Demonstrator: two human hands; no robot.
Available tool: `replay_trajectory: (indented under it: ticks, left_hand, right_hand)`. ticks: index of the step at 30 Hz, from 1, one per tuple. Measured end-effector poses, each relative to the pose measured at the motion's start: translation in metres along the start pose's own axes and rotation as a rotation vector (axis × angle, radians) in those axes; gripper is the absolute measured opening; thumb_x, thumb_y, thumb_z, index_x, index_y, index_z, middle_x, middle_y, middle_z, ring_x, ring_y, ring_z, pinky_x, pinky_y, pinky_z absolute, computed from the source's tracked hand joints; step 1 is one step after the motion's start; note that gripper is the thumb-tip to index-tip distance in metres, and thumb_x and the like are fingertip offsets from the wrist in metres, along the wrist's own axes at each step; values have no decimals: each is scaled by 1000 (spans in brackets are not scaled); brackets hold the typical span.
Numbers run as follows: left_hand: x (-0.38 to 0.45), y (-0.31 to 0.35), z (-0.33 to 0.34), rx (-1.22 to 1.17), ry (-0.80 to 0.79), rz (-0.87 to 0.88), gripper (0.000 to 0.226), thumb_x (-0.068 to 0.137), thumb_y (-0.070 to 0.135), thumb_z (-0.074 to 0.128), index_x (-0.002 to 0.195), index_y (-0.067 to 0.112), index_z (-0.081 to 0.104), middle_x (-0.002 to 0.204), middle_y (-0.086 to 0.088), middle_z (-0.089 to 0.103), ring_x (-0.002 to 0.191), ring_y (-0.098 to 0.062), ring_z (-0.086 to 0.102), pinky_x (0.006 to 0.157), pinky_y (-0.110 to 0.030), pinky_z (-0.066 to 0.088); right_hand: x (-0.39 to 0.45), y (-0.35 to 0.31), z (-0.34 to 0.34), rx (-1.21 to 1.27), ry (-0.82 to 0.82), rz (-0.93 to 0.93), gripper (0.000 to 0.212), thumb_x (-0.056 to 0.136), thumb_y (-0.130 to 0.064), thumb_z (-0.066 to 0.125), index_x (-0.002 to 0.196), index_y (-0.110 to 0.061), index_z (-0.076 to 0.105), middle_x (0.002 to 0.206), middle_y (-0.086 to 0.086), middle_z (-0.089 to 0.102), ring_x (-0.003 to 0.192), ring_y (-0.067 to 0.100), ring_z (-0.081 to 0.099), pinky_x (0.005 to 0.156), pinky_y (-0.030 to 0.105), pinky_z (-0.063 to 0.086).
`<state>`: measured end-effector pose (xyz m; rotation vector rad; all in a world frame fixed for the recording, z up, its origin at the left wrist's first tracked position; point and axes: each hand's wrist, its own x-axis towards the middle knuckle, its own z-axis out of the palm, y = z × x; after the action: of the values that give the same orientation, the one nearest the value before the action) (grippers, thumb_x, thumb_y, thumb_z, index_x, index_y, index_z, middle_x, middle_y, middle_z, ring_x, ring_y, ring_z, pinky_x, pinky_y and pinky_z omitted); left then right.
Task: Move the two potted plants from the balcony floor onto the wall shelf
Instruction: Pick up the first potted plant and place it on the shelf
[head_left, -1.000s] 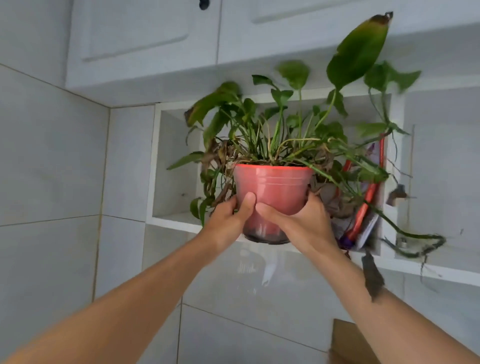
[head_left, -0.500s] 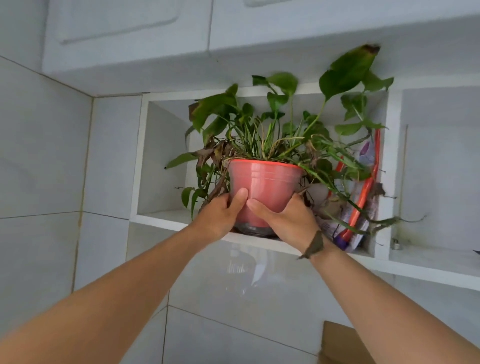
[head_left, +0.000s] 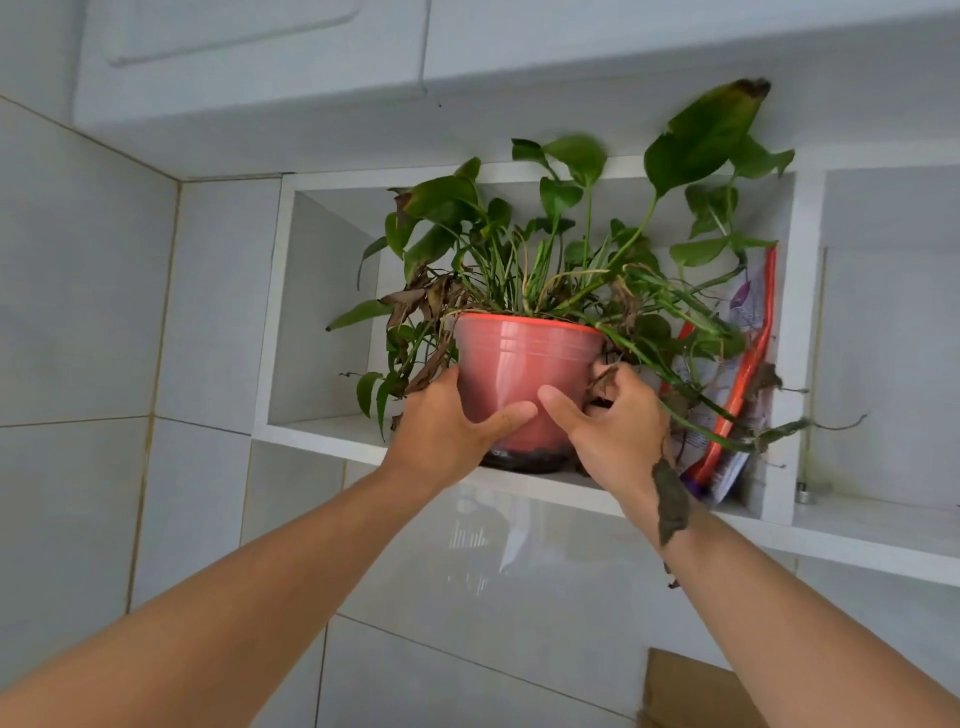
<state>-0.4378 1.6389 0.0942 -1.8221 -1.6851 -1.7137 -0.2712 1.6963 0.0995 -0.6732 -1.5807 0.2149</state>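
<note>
Two hands clasp a red plant pot (head_left: 524, 382), left hand (head_left: 447, 423) and right hand (head_left: 613, 426) curled round its sides, pot base resting on the white wall shelf (head_left: 332, 436), a red-edged packet (head_left: 737, 395) just right of the right hand

Home setting, likely a tiled utility corner or balcony: glossy pale wall tiles (head_left: 78, 312), white cupboards (head_left: 249, 47) overhead, a white built-in shelf niche (head_left: 322, 431). Household clutter on the shelf (a printed bag (head_left: 748, 312) wedged upright), cardboard box (head_left: 691, 696) below.
</note>
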Motion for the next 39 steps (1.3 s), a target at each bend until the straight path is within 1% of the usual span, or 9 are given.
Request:
replay_trajectory:
  ticks: [4,8,12,17,26,31,33,35,39]
  left_hand:
    - [7,-9,-2,-25,-25,5,80,73,64,71,133,15,49,111,5,65,96,-13,62,74,-19,50]
    - [19,-24,-6,-38,-61,-40,84,72,64,72,135,14,46,119,1,66,105,-19,64,89,-34,56]
    - [33,-42,-15,-33,-76,-83,87,70,66,73,135,18,42,113,8,59,100,-14,56,82,-28,47]
    - [44,-65,-29,-57,-77,-107,89,70,65,74,138,19,40,95,25,51,91,-6,55,67,-15,41]
    - [56,-96,-40,-61,-100,-117,94,70,71,70,141,18,39,121,5,61,109,-20,61,98,-41,51]
    - [59,-105,-46,18,-45,-92,77,79,63,67,136,15,46,112,7,57,100,-17,57,82,-31,44]
    - [61,-108,-49,39,-50,-97,71,84,58,65,135,12,48,116,3,61,102,-19,59,84,-33,48]
    - [64,-111,-51,52,-63,-111,68,87,56,63,135,10,49,122,-5,65,109,-25,61,93,-42,51]
    - [67,-111,-51,49,-46,-145,65,88,54,63,133,9,48,124,-7,64,110,-28,60,97,-44,50]
  right_hand:
    - [1,-5,9,-18,-71,42,45,72,-48,79,100,-19,59,96,-2,72,88,24,70,81,41,58]
    - [2,-9,20,-1,-91,47,37,75,-41,80,92,-12,64,91,4,73,86,27,70,80,46,58]
    - [5,-9,37,-13,-148,39,24,75,-31,82,75,-23,60,85,4,74,82,29,71,78,48,58]
    - [11,-7,62,14,-264,90,31,67,-38,79,82,-14,67,89,6,77,87,26,73,83,47,59]
    - [20,-13,84,53,-405,125,26,74,-21,83,89,-6,68,104,17,75,102,33,70,96,50,54]
    - [23,-19,100,40,-448,136,32,77,-20,83,100,-3,69,108,15,74,103,29,69,100,45,51]
    - [25,-21,108,5,-473,118,30,77,-22,83,95,-2,69,95,10,73,92,25,69,92,32,55]
    - [25,-26,115,-53,-474,83,24,77,-25,83,88,-8,68,73,-1,63,68,13,60,60,8,47]
    - [25,-27,122,-53,-455,54,20,78,-21,82,90,-12,69,66,-7,57,59,4,51,45,5,37]
